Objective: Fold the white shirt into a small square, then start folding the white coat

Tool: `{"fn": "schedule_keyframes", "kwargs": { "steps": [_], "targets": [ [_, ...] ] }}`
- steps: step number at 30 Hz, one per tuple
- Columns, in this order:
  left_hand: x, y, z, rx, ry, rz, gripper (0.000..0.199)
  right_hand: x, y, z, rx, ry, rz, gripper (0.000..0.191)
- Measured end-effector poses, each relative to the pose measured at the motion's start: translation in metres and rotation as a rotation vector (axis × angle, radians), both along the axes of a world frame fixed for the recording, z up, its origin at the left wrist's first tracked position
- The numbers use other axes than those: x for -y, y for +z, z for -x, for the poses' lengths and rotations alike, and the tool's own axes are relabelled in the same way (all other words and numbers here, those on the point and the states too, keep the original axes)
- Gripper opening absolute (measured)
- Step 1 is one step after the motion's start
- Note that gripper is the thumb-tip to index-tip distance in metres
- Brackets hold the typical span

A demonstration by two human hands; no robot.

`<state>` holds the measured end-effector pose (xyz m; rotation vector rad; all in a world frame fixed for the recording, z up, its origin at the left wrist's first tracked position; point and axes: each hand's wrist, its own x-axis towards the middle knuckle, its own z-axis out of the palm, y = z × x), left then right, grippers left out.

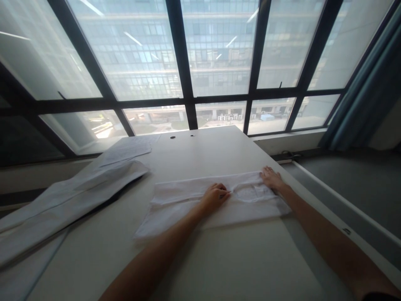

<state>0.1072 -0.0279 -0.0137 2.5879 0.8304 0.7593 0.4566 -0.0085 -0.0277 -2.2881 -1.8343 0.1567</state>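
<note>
A white shirt (184,194) lies folded into a long strip across the table, with a rounded neckline-like opening near its right end. At the middle of the strip, beside that opening, my left hand (215,195) is closed, its fingertips pinching the cloth. My right hand (272,179) rests flat on the upper right corner of the shirt, fingers stretched out. Loose creases run through the cloth between the two hands.
The white table (200,154) reaches toward large black-framed windows (216,46). More white cloth (69,196) lies in long layers on the left, beside thin white sheets (128,149). A blue-grey curtain (363,92) hangs at the right.
</note>
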Motion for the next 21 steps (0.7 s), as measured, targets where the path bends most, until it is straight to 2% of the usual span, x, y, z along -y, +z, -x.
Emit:
{"fn": "schedule_keyframes", "kwargs": {
  "steps": [4,8,10,13,18,21],
  "targets": [
    [0.0,0.002,-0.001,0.005,0.01,0.008,0.021,-0.001,0.008,-0.016,-0.022,-0.048,-0.153,0.039],
    [0.001,0.006,-0.002,0.01,0.033,0.029,0.014,-0.006,0.022,-0.009,-0.036,-0.037,-0.23,0.04],
    [0.002,0.007,-0.003,0.014,0.039,0.035,0.013,-0.008,0.026,0.009,-0.047,0.01,-0.258,0.039],
    [0.005,0.007,-0.006,0.008,0.107,0.041,0.013,-0.003,0.027,0.05,-0.083,0.177,-0.304,0.041],
    [0.005,0.006,-0.011,0.011,0.184,0.078,0.013,0.028,0.02,0.124,-0.158,0.41,-0.294,0.044],
    [0.005,0.005,-0.012,-0.001,0.189,0.067,0.011,0.046,0.013,0.148,-0.161,0.515,-0.234,0.045]
  ]
}}
